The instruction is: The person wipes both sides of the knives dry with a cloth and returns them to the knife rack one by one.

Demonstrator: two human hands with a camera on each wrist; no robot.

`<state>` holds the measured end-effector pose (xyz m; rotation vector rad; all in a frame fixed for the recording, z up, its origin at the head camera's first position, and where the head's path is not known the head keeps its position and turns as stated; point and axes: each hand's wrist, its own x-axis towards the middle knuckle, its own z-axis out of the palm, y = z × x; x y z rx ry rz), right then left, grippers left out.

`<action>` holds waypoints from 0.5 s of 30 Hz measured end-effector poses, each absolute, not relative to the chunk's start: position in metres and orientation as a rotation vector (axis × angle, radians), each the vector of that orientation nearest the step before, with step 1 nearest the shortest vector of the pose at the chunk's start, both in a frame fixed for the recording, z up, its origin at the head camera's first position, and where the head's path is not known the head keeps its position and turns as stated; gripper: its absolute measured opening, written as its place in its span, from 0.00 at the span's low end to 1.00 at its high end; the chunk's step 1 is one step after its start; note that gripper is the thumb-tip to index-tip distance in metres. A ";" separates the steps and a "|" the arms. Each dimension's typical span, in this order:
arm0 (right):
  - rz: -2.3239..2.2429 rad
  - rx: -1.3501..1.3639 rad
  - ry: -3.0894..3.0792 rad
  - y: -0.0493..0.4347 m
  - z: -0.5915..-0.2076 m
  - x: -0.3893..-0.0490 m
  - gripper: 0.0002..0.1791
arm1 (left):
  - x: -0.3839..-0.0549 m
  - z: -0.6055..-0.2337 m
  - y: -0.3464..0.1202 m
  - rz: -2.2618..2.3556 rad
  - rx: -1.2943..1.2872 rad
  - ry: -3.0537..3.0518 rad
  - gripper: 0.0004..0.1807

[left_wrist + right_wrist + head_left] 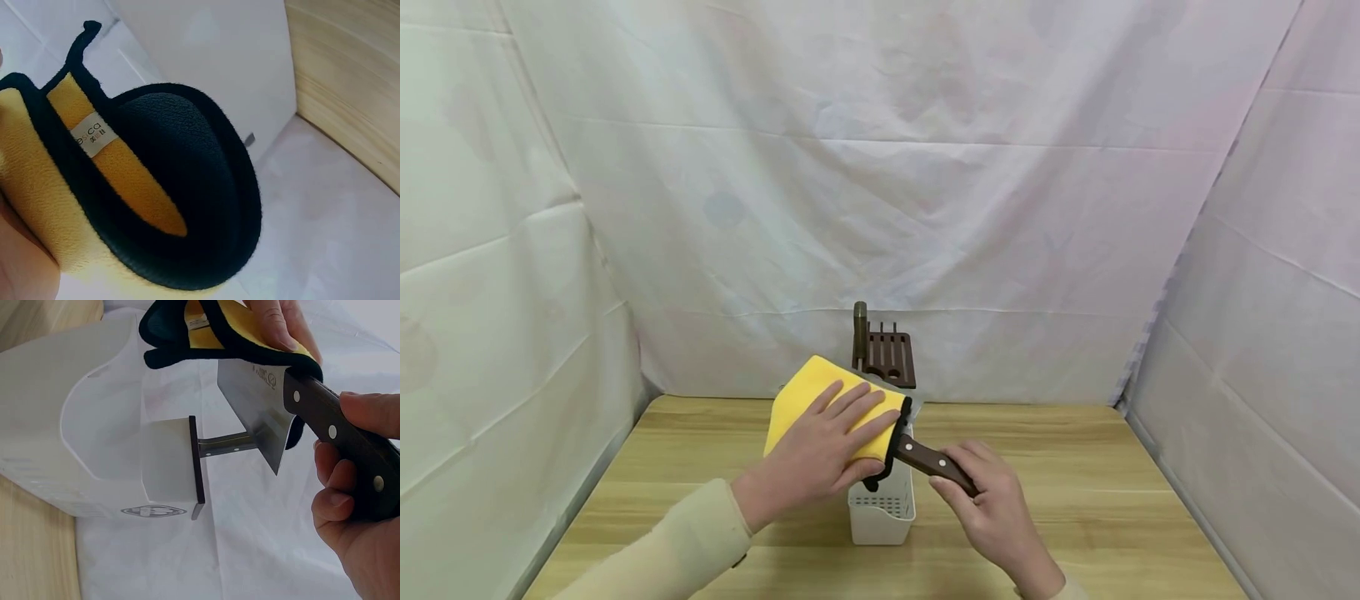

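Cleaver (306, 403): gripped by its dark riveted handle in right hand (992, 504), fingers curled round one side of the grip, thumb closed on the other. Held raised above wooden table (1037, 433), slanted in head view, handle toward lower right, blade end toward upper left.

Yellow cloth (801, 398): folded over the blade, edged in black. Dark inner face and small printed tag visible at the fold in left wrist view; tag only partly legible. Steel left bare along part of the blade in right wrist view, close to the handle.

Left hand (820, 450): laid on top of the cloth, fingers straight and somewhat spread, thumb apart from them near the black edging. Amount of pressure: cannot tell.

Beneath and behind cloth and cleaver: white holder (880, 530), upright on the table, with scooped front and rows of small slots. At its back, brown slotted rack (898, 354), partly hidden by the cloth. Beside the rack's slots, on the left in head view, olive-handled tool (861, 329), standing upright, handle uppermost. Contact between blade and rack: cannot tell.

Surroundings: pale hanging sheets (850, 208) at back and both sides of the table.
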<state>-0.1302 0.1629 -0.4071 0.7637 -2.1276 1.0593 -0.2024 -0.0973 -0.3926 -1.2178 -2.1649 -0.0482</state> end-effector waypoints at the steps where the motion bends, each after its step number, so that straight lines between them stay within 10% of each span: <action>1: 1.054 0.765 -2.121 0.162 -0.407 -0.131 0.15 | -0.201 -0.393 -0.096 -0.042 -1.220 -2.172 0.36; 15: 1.039 0.772 -2.089 0.155 -0.409 -0.132 0.16 | -0.186 -0.395 -0.073 -0.100 -1.232 -2.179 0.35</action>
